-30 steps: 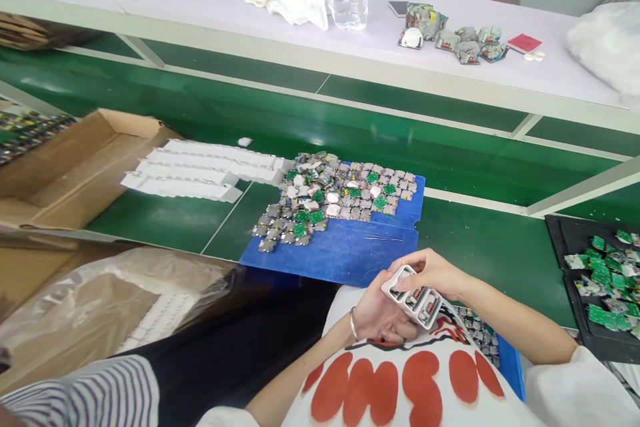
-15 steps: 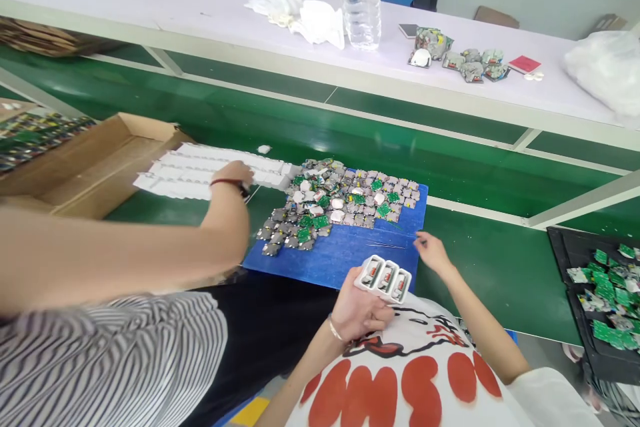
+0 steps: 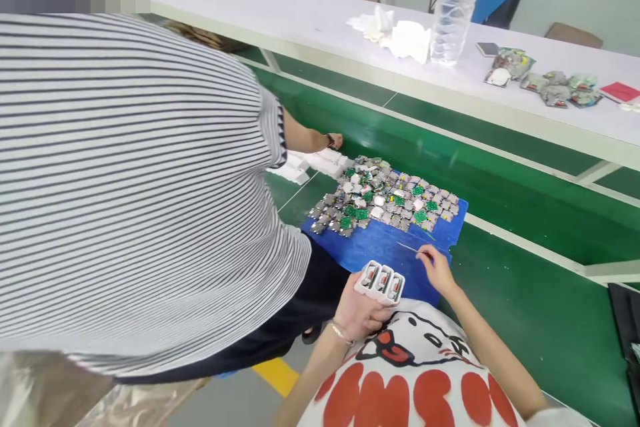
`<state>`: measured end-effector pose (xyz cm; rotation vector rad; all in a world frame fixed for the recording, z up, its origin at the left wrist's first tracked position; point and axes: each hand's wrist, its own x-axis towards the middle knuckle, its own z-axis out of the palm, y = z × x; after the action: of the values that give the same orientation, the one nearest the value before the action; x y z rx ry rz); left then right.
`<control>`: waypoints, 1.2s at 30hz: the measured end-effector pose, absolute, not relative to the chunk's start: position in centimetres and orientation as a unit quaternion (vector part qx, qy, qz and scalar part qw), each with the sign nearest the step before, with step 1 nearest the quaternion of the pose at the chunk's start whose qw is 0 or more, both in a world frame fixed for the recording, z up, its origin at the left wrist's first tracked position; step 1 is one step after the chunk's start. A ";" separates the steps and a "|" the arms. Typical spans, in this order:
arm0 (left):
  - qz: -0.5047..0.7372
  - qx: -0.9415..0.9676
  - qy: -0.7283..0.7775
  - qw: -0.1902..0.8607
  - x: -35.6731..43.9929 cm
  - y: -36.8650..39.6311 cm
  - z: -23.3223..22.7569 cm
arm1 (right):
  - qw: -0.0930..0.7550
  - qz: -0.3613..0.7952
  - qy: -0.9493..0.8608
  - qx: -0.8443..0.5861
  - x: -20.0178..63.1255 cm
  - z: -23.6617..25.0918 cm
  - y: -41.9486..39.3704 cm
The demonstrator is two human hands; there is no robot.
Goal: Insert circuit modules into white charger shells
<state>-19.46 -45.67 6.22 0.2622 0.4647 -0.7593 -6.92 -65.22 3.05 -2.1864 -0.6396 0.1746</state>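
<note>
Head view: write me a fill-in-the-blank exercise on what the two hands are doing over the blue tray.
1. The left hand holds a white holder with ____ compartments.
2. The right hand touches thin tweezers lying on the ____ tray.
3. The pile of small circuit boards sits on the tray's ____ half.
4. The co-worker's shirt is ____.

Missing words: three; blue; far; striped

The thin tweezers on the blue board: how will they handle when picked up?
The tweezers look slim and metallic, so probably light, stiff and springy. Lying flat on the blue board, they may slide rather than lift; the right hand touches one end, so pinching there seems easiest.
</note>
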 end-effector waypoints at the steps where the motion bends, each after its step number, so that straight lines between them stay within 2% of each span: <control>1: -0.376 0.124 0.221 0.891 -19.3 -45.6 6.3 | 0.420 0.067 -0.272 -0.863 -7.4 4.3 -65.6; 5: -0.439 0.126 0.186 0.870 -19.0 -45.7 6.3 | 0.386 0.054 -0.380 -0.839 -9.1 9.8 -66.5; 8: -0.474 0.124 0.167 0.856 -18.6 -46.3 5.7 | 0.344 0.039 -0.433 -0.832 -9.3 12.1 -66.5; 24: -0.493 0.112 0.202 0.839 -18.0 -47.1 5.8 | 0.313 0.006 -0.452 -0.835 -9.0 12.3 -66.4; 36: -0.494 0.103 0.172 0.846 -18.1 -47.2 4.9 | 0.261 -0.037 -0.478 -0.838 -8.7 14.7 -67.2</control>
<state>-18.08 -47.18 4.85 0.2178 0.3622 -1.0427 -8.71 -67.20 14.74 -2.2684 -1.2950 -0.0991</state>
